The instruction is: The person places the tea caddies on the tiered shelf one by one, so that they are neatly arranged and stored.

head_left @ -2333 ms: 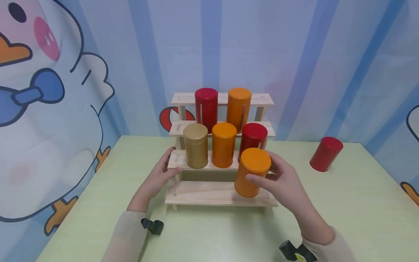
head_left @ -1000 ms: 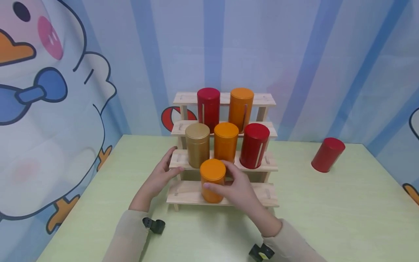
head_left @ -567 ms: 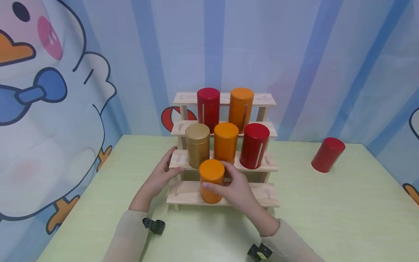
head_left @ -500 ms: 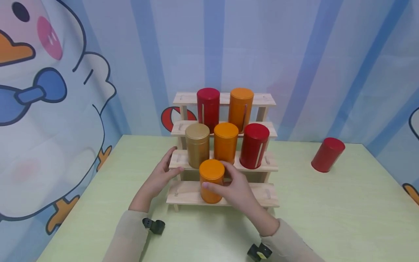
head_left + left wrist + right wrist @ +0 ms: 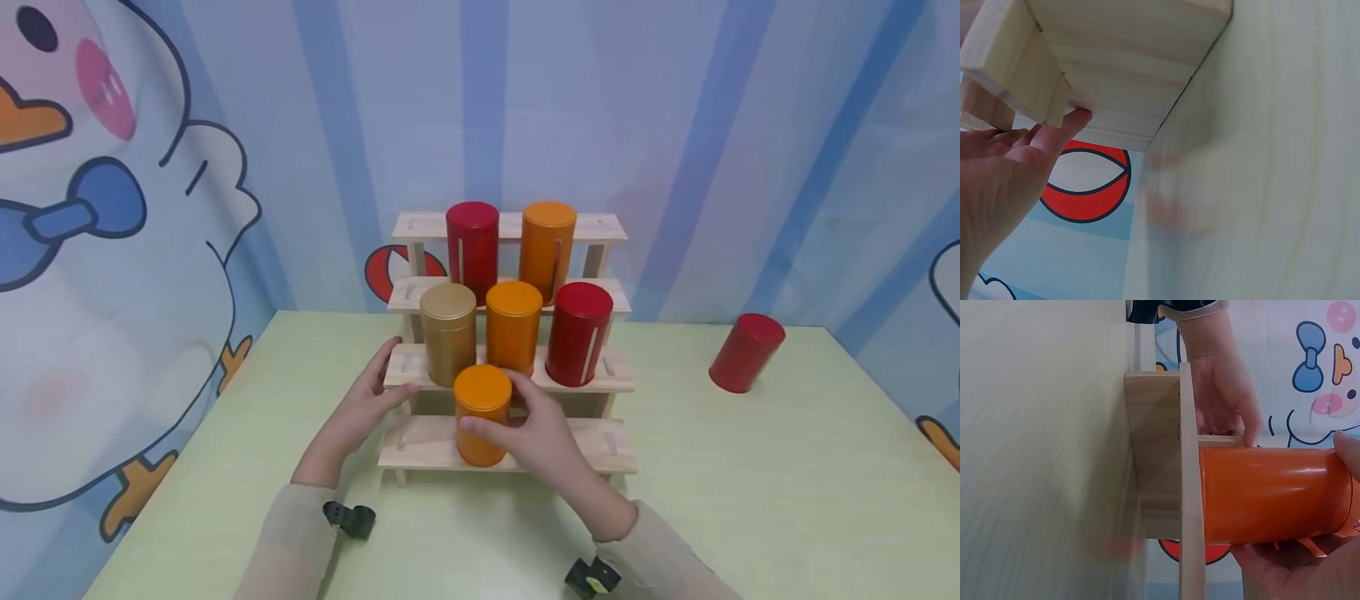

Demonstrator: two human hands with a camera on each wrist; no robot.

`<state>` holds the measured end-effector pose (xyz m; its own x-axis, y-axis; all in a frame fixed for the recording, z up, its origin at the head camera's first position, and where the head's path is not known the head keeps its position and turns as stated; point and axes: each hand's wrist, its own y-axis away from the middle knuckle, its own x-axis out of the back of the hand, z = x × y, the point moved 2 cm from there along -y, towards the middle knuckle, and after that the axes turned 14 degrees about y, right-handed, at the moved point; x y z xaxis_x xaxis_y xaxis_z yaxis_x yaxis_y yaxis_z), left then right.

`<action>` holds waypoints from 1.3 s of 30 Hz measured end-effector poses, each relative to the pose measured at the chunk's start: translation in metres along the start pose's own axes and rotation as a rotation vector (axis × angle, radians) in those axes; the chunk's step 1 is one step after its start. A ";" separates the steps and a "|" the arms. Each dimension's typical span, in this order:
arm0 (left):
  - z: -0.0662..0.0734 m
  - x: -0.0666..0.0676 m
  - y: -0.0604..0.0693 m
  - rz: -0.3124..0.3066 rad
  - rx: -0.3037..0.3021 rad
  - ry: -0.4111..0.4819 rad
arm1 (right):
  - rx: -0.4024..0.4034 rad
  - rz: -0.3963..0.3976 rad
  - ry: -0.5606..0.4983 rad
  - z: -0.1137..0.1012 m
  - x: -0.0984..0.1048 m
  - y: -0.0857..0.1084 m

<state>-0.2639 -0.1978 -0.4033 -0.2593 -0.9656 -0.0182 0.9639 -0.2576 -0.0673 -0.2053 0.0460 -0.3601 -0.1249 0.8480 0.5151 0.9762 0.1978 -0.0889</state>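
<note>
My right hand (image 5: 546, 433) grips an orange canister (image 5: 480, 437), thumb in front and fingers behind. The canister is upright at the bottom step of a wooden tiered rack (image 5: 412, 443), left of its middle. In the right wrist view, the base of the orange canister (image 5: 1272, 494) meets the board. My left hand (image 5: 360, 408) holds the rack's left end at the second step, its thumb over the front edge. Seen from the left wrist, fingers of the left hand (image 5: 1016, 165) reach round the wooden support (image 5: 1022, 75); some fingertips are hidden.
On the second step stand gold (image 5: 450, 337), orange (image 5: 512, 329) and red (image 5: 576, 337) canisters. Another red canister (image 5: 474, 254) and orange canister (image 5: 547, 250) are one step higher. A tilted-looking red canister (image 5: 745, 354) is at right on the pale green table (image 5: 787, 483).
My right hand has carried the orange canister leftward and slightly down along the bottom step, then stayed nearly still over the last half second. The left hand has kept its place.
</note>
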 end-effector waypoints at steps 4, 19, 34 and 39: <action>-0.001 0.000 0.000 -0.002 -0.001 0.004 | 0.001 -0.003 0.012 0.001 0.000 -0.001; -0.001 0.000 -0.002 -0.013 -0.015 0.024 | 0.068 0.025 0.117 -0.022 0.050 0.017; -0.001 0.000 -0.001 -0.023 -0.017 0.027 | 0.218 0.204 0.309 -0.021 0.143 0.036; -0.001 0.000 0.000 -0.023 -0.019 0.029 | 0.245 0.267 0.367 -0.007 0.171 0.032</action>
<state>-0.2640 -0.1974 -0.4040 -0.2835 -0.9579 -0.0455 0.9564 -0.2789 -0.0866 -0.1943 0.1940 -0.2693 0.2364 0.6650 0.7085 0.8899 0.1446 -0.4326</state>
